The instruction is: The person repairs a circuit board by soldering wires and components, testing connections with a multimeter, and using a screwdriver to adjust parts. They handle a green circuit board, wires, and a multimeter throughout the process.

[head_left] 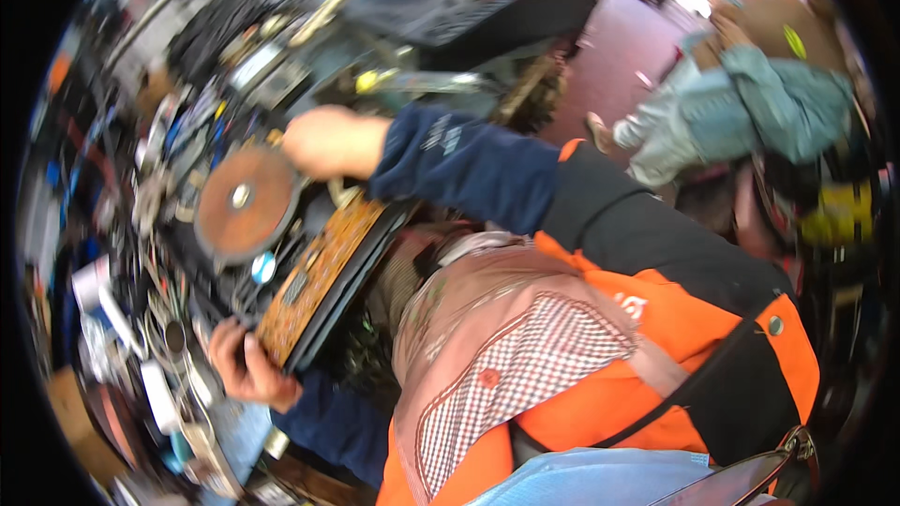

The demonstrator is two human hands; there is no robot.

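Observation:
Just past the lower end of a long orange-brown board [314, 286], which looks like a circuit board with dark edges, is my left hand [251, 367]. Its thumb stands apart from loosely bent fingers, with nothing clear between them. My right hand [328, 142] is closed near the upper edge of a round rust-brown disc [246, 204] with a shiny metal centre. Its fingertips are blurred, so what it holds, if anything, cannot be made out. A small blue-and-white round piece [263, 268] lies between the disc and the board.
Tangled cables and small parts [173, 319] crowd the bench. A large dark flat panel [431, 0] lies at the back, with a yellow-tipped clear tool [412, 82] before it. A white block [159, 396] lies near my left hand. A person in light blue clothes [722, 112] sits at the right.

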